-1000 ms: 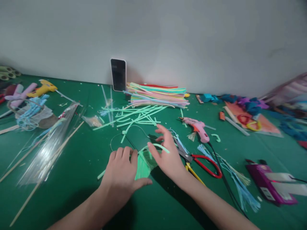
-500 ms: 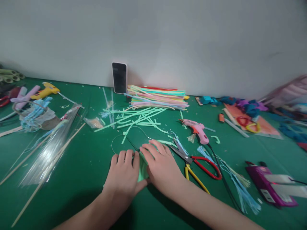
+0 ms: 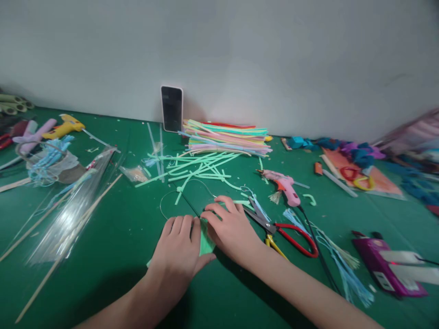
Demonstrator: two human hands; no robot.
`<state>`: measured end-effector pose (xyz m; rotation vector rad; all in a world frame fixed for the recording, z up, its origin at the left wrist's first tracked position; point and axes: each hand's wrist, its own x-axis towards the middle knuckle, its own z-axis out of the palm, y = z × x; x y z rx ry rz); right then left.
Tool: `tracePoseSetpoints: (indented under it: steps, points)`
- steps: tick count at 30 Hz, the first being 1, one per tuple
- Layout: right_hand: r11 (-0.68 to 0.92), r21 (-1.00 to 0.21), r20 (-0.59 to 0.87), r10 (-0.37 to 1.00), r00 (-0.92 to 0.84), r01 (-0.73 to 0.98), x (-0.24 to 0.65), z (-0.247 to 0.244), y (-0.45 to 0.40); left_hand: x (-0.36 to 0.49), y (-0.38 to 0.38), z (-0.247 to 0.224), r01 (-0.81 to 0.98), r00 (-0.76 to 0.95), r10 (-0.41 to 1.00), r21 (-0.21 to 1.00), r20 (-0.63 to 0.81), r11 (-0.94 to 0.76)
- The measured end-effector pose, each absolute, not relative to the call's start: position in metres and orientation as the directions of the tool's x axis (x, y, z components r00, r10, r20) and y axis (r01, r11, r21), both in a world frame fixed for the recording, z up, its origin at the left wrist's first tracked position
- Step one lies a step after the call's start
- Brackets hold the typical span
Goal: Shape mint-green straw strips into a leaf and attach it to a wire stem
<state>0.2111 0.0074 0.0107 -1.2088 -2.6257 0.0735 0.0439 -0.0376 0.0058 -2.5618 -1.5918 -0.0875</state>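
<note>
Low in the middle, a light green piece [image 3: 206, 240] lies on the green table, partly covered by both hands. My left hand [image 3: 178, 249] rests flat over its left part, fingers side by side and thumb stretched to the right. My right hand [image 3: 231, 226] is curled at its upper right edge, fingertips pressed down near a dark thin stem [image 3: 188, 201]. A thin wire loop [image 3: 161, 205] shows beyond the fingers. Light green strips [image 3: 202, 171] lie scattered farther back. What sits under the palms is hidden.
Red-handled scissors [image 3: 298, 237] and yellow-handled pliers [image 3: 276, 246] lie right of my right hand, near a pink glue gun [image 3: 283, 185]. Behind are bundled coloured stems [image 3: 226, 139] and a standing phone [image 3: 172, 108]. Sticks and clear film [image 3: 78, 214] lie left; a purple device [image 3: 380, 265] lies right.
My right hand has shifted slightly, its thumb drawn away from the left thumb, so more of the light green piece shows. My left hand has stayed nearly in place.
</note>
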Motion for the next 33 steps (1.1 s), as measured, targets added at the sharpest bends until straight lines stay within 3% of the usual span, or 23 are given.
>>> tracePoseSetpoints:
  steps: [11, 20, 24, 27, 30, 33]
  points:
    - [0.627, -0.199, 0.156, 0.779, -0.607, 0.753, 0.226, 0.015, 0.007, 0.042, -0.044, 0.004, 0.9, 0.434, 0.885, -0.056, 0.165, -0.431]
    - [0.629, -0.187, 0.204, 0.777, -0.596, 0.755, 0.252, 0.015, 0.0, 0.031, -0.044, 0.009, 0.909, 0.417, 0.891, -0.088, 0.179, -0.408]
    - [0.623, 0.015, 0.278, 0.749, -0.601, 0.782, 0.249, 0.02, -0.001, 0.031, -0.04, 0.005, 0.903, 0.429, 0.871, -0.12, 0.238, -0.412]
    - [0.556, 0.204, 0.439, 0.683, -0.583, 0.806, 0.238, 0.025, -0.002, 0.03, -0.037, 0.0, 0.898, 0.441, 0.868, -0.096, 0.229, -0.43]
    - [0.61, 0.272, 0.541, 0.543, -0.643, 0.744, 0.224, 0.028, -0.002, 0.028, -0.036, -0.006, 0.897, 0.44, 0.867, -0.069, 0.235, -0.436]
    - [0.74, 0.269, 0.507, 0.436, -0.744, 0.617, 0.213, 0.024, 0.004, 0.027, -0.037, -0.008, 0.899, 0.435, 0.861, -0.072, 0.264, -0.432]
